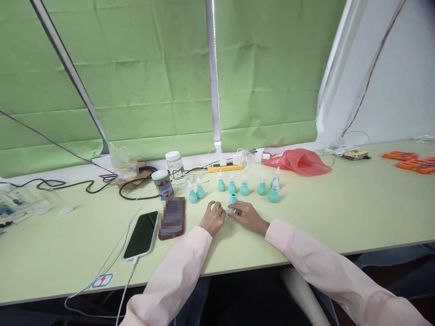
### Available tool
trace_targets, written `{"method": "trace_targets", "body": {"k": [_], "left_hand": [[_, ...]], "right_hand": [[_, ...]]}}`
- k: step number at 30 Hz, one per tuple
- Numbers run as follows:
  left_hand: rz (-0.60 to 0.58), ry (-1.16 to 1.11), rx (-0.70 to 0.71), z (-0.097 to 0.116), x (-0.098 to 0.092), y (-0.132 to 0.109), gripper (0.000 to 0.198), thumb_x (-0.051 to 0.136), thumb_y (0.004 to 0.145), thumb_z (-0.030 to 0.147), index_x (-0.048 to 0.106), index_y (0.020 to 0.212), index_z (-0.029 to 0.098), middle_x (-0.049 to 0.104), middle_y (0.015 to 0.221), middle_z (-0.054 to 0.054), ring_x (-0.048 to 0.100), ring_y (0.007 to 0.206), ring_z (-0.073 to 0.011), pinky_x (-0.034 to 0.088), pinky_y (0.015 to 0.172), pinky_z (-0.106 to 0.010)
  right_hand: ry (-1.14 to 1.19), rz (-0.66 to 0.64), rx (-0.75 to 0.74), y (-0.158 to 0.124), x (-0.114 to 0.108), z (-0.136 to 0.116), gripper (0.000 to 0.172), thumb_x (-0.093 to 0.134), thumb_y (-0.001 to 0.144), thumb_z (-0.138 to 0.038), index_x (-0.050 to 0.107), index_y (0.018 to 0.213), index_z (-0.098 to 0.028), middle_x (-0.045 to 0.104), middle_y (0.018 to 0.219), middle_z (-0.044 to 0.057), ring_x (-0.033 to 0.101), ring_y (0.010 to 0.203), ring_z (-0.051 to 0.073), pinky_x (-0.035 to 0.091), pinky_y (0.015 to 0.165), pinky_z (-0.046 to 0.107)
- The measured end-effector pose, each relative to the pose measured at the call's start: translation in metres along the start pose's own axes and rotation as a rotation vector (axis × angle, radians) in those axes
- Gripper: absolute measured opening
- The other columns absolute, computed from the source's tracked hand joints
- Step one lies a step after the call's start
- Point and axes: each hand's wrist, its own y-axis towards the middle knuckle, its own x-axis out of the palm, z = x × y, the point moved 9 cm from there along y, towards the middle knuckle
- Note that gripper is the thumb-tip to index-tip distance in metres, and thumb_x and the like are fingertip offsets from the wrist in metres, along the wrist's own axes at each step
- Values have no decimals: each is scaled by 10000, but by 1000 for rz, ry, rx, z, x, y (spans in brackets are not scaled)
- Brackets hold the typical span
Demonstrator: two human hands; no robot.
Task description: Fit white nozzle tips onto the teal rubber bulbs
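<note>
My left hand [213,218] and my right hand [249,217] meet low over the table, fingers curled and pinched. Between their fingertips is a small whitish translucent nozzle tip [229,210], partly covered by the fingers. Just behind it stands a teal squeeze bulb [233,198] with an open neck and no tip. Other bulb syringes, teal with clear pointed tips, stand upright in a loose row beyond: a pair at the left [193,195], several in the middle [244,188] and several at the right [273,194].
Left of my hands lie a white-edged phone [142,235] on a charging cable and a dark red phone [172,218]. Behind them are a labelled can [162,183] and a clear jar [176,167]. A yellow power strip [224,167] and red bubble wrap [297,161] lie along the back.
</note>
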Motion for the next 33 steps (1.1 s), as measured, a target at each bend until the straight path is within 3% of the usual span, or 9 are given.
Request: {"method": "trace_targets", "body": {"k": [8,18,26,33], "left_hand": [[-31,-183,-92,-13,5,-3,147,405,765,139,530,689,156,526,616,-43,464,721,-160,371,560,-276],[-104,-191,-77,-8,11,-3,143,400,737,95,502,650,146,519,598,-56,464,743,-191,393,564,-300],[-74,-233,-195,-18,4,0,114,412,699,105,481,625,156,516,559,-42,482,686,-172,402,537,-280],[-31,-285,-363,-30,-1,-1,70,429,682,128,483,661,168,500,545,-16,494,659,-153,396,525,-251]], "right_hand": [[48,-33,13,1,0,-3,207,499,724,-278,561,888,-167,556,712,36,498,517,94,424,535,228],[54,-48,30,1,1,-4,204,513,709,-273,578,867,-162,558,683,34,493,513,97,412,523,226],[45,6,92,2,0,1,158,540,679,-277,591,777,-165,577,642,27,495,530,104,416,533,228],[217,53,223,1,3,13,221,521,677,-326,597,768,-140,544,544,1,469,463,83,407,455,200]]}}
